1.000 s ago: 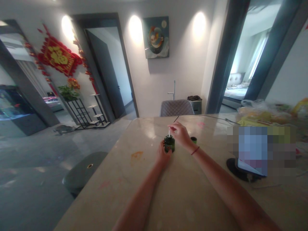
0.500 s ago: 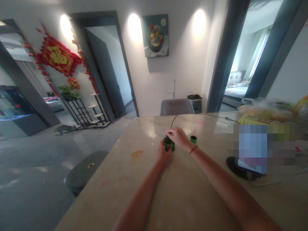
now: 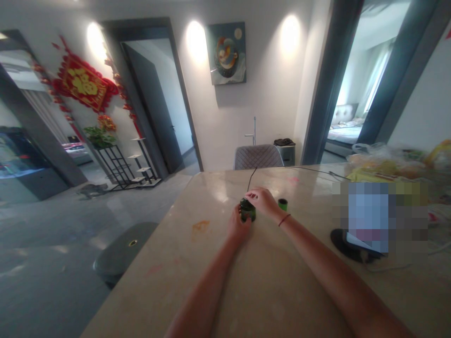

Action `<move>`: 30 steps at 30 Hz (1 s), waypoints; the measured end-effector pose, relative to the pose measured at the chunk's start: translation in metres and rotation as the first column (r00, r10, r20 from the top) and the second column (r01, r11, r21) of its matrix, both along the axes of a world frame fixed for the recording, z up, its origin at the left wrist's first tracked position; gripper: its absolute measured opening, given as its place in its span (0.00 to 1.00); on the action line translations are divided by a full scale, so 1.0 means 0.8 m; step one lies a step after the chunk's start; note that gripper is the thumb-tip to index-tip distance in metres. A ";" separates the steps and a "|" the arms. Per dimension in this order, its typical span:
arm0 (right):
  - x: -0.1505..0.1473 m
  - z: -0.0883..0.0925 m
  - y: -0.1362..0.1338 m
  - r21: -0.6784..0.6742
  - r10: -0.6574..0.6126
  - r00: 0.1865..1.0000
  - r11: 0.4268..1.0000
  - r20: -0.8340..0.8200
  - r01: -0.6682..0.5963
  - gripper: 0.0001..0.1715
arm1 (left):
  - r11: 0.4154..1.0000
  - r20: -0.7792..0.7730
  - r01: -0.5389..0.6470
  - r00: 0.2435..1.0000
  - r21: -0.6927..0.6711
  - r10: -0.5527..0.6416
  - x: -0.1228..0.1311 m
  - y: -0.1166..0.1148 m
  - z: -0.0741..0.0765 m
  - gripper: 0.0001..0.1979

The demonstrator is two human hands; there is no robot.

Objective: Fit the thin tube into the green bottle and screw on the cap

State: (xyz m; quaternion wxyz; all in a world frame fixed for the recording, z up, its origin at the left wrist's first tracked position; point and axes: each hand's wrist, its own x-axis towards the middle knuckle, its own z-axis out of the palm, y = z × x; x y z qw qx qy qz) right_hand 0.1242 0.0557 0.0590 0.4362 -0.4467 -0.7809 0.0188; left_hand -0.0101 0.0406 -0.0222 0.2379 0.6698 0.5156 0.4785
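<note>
A small dark green jar (image 3: 248,214) stands on the stone-topped table (image 3: 278,291), a little beyond its middle. My left hand (image 3: 240,222) is wrapped round its lower side. Over the top of the jar, my right hand (image 3: 260,199) has its fingers pinched together. Whatever those fingers hold, if anything, is too small or hidden to make out. Just right of my right hand, a short green cylinder with a dark top (image 3: 282,204) stands upright, apart from both hands. A thin black cord (image 3: 252,177) runs from behind my right hand toward the table's far edge.
On the right, a phone (image 3: 364,245) rests on a round black stand, partly blurred out. Plastic bags (image 3: 384,162) are heaped behind it. A grey quilted chair (image 3: 259,157) stands at the far edge, and a grey-green stool (image 3: 121,251) stands left of the table.
My right hand has shifted very slightly over the top of the jar. My left hand keeps its hold, and the jar and green cylinder stay in place.
</note>
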 end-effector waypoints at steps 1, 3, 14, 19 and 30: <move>0.000 0.000 0.000 0.006 -0.001 1.000 1.000 0.011 0.001 0.07 | 1.000 0.002 0.000 1.000 0.004 0.000 0.000 0.000 0.000 0.27; -0.001 0.000 0.000 0.013 -0.006 1.000 1.000 0.023 0.005 0.07 | 1.000 0.008 0.001 1.000 0.012 -0.001 0.000 -0.001 0.000 0.27; 0.002 0.011 -0.006 -0.019 0.020 0.994 1.000 -0.105 -0.022 0.09 | 1.000 0.024 0.007 1.000 -0.014 -0.007 0.001 -0.005 0.008 0.27; 0.015 0.012 0.000 -0.083 -0.039 0.961 0.996 -0.274 0.017 0.10 | 1.000 0.019 0.002 1.000 -0.030 -0.001 0.002 -0.004 0.007 0.27; 0.019 -0.062 0.012 -0.476 0.160 0.905 0.806 -0.395 -0.351 0.32 | 0.996 0.177 0.085 0.981 -0.021 -0.080 -0.004 0.005 0.000 0.28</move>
